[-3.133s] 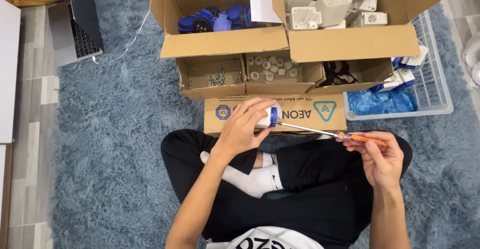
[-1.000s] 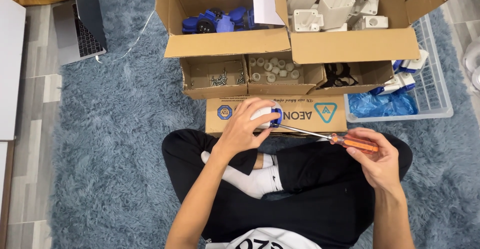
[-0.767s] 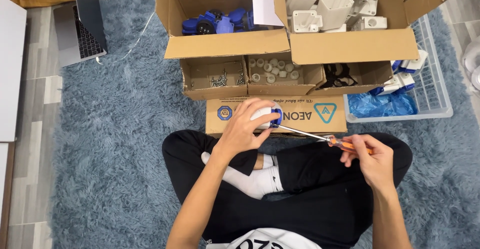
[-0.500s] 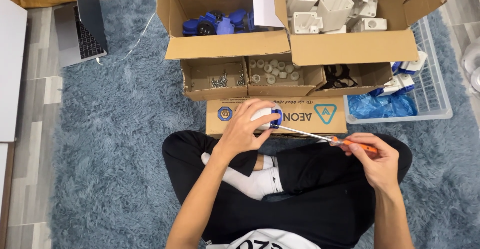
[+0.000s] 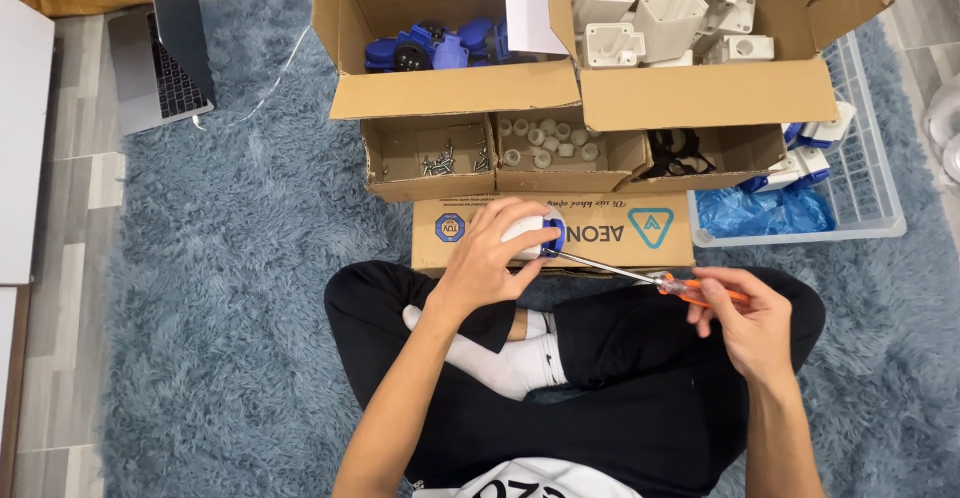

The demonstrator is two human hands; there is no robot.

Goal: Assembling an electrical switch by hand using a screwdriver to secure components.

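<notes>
A small white plastic part w/ a blue ring (image 5: 535,236) is held above the lap, just in front of a flat cardboard box (image 5: 600,230) lying on the rug. It is wrapped by the left hand (image 5: 487,258), fingers curled over the top & side, so most of the body is hidden. A screwdriver (image 5: 650,278) w/ an orange handle is set into the blue end; the thin metal shaft runs from the part down to the right. The handle is pinched by the right hand (image 5: 752,326), fingertips closed around it, thumb underneath. Whether the tip sits in a screw cannot be told, the spot is too small.

Crossed legs in black trousers & white socks (image 5: 505,363) are seen below the hands. Beyond the flat box, a low divided cardboard tray (image 5: 400,190) is placed: screws (image 5: 440,163) in the left cell, small white caps (image 5: 545,141) in the middle, black loops, probably seals (image 5: 675,153), in the right. Behind it, two big open cartons are stood side by side: blue parts (image 5: 440,50) in the left one, white housings (image 5: 660,18) in the right. A clear plastic basket (image 5: 880,188) w/ a blue bag (image 5: 765,211) is at the right. A laptop (image 5: 165,58) is lying at the rug (image 5: 230,288) edge, upper left.
</notes>
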